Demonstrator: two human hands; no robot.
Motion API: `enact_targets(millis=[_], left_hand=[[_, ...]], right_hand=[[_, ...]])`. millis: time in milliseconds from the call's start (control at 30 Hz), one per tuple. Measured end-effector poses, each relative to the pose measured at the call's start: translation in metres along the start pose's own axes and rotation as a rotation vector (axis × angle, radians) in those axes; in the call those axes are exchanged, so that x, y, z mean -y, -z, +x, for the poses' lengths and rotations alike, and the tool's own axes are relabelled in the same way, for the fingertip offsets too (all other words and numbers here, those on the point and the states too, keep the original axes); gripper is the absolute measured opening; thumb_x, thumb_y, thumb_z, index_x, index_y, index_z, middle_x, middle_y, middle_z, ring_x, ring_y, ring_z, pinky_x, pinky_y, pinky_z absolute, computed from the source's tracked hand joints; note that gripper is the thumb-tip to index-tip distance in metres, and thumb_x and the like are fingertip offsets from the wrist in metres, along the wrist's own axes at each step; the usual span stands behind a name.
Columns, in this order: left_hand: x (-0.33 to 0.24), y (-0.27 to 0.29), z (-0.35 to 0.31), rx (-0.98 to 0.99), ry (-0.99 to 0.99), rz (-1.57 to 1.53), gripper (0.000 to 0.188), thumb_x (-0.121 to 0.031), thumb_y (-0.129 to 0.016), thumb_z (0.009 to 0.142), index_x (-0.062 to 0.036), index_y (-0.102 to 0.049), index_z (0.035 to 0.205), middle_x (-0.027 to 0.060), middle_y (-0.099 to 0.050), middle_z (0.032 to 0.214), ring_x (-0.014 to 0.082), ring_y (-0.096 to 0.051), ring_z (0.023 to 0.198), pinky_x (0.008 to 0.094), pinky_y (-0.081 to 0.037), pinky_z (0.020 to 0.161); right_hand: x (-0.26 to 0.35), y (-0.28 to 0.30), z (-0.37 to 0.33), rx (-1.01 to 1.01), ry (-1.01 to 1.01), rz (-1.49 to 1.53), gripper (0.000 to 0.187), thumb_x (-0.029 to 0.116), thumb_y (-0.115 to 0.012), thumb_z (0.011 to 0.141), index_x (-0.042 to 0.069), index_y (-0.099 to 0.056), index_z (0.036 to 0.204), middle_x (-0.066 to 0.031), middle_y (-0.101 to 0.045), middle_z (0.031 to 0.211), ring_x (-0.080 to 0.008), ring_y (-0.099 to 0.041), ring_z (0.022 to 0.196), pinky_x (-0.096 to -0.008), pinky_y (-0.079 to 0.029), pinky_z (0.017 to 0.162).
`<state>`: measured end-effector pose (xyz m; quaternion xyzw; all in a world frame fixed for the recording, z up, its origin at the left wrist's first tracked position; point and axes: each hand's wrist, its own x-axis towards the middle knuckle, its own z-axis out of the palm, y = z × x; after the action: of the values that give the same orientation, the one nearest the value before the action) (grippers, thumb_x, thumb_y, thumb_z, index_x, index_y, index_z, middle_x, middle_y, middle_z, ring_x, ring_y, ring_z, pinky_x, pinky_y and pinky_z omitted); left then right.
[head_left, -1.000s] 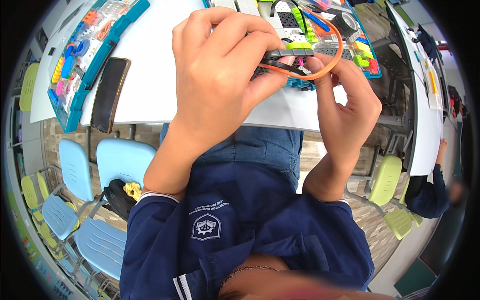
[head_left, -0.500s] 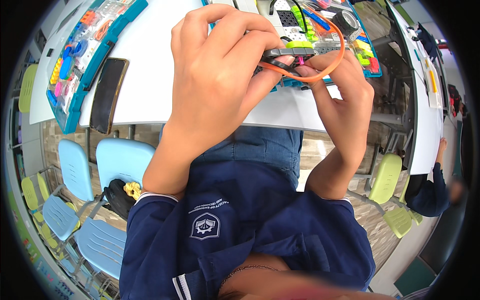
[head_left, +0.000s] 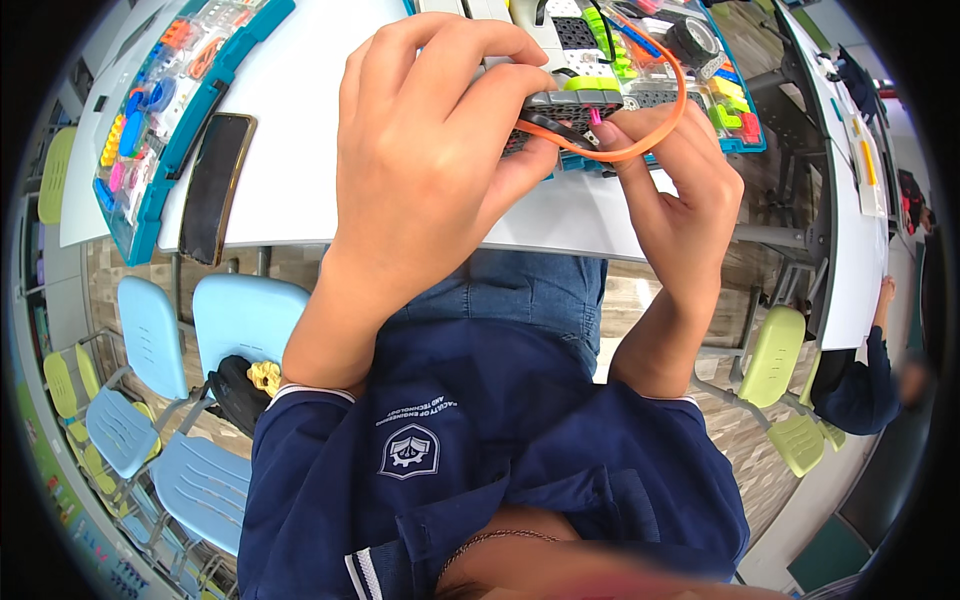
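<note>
White desk [head_left: 545, 212] below, I hold a dark grey plate [head_left: 572, 101] in the left hand [head_left: 425, 135], its long axis running left to right. Just below its right end, a pink pin [head_left: 596, 117] sits nearer the right hand [head_left: 682, 165], pinched narrow; I cannot tell whether it grips the pin. Beyond lies a teal-rimmed parts case [head_left: 750, 147].

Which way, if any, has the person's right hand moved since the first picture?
Yes, slightly: judged against the teal case on the right, the right hand has shifted left, away from the case's near right corner.
</note>
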<state>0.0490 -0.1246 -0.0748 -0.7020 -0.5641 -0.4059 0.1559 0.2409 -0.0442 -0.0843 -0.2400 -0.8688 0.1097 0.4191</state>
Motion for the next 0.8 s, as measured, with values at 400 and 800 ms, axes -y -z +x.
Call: enact_targets(millis=[400, 800], left_hand=[[0.007, -0.006, -0.006, -0.078, -0.038, -0.085, 0.033, -0.004, -0.084, 0.063, -0.0049, -0.072, 0.094, 0.0031, -0.073, 0.108, 0.0279, -0.064, 0.106, 0.0386, -0.050, 0.091], [0.003, -0.005, -0.006, -0.075, 0.019, -0.130, 0.035, -0.006, -0.086, 0.060, -0.0043, -0.073, 0.092, 0.0032, -0.074, 0.105, 0.0275, -0.064, 0.107, 0.0386, -0.050, 0.091]], right_hand=[[-0.008, -0.004, 0.001, -0.029, 0.088, 0.002, 0.012, 0.002, -0.082, 0.077, 0.002, -0.076, 0.086, -0.0062, -0.072, 0.081, -0.0229, -0.062, 0.070, -0.0332, -0.049, 0.063], [-0.013, -0.002, 0.004, -0.012, 0.108, 0.079, 0.011, -0.001, -0.082, 0.076, 0.000, -0.076, 0.085, -0.0086, -0.074, 0.081, -0.0238, -0.066, 0.072, -0.0327, -0.050, 0.067]])
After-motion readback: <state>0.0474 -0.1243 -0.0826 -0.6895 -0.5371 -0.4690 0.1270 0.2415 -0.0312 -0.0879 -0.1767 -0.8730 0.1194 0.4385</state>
